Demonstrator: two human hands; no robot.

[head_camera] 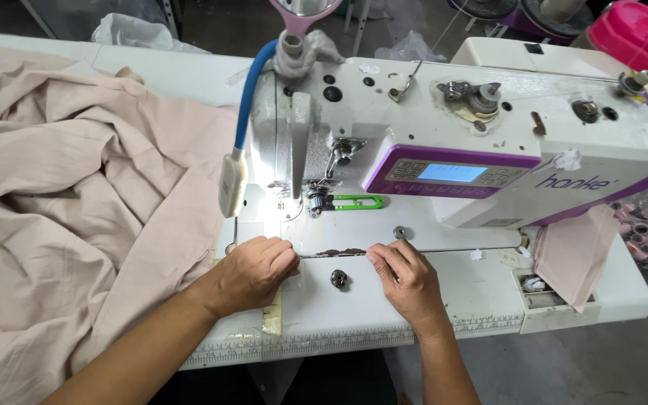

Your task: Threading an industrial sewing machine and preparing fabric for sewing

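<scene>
The pink cloth (61, 225) takes up the whole left side of our worktop (354, 322) and spills over its left and front edges in a loose heap; none of it lies under the needle, so as far as we can see no seam is under way on it.

The sewing machine (459, 142) stands along the back edge, its lamp (232, 180) lit on a blue neck and its small screen (451, 173) glowing. A folded piece of pink cloth (575, 251) hangs off the bed at the right, above an open drawer (545, 289).

Just in front of the needle, between our hands, we hold a thin dark strip (335, 253) stretched flat over the bed. Our left hand (253, 271) pinches its left end, knuckles up, near the cloth's edge. Our right hand (403, 276) pinches the right end between thumb and forefinger. The strip lies short of the presser foot, so we judge it is being lined up and not yet stitched.

A green snipper (354, 202) rests behind it on the bed, and a small round knob (338, 279) sits in front.
</scene>
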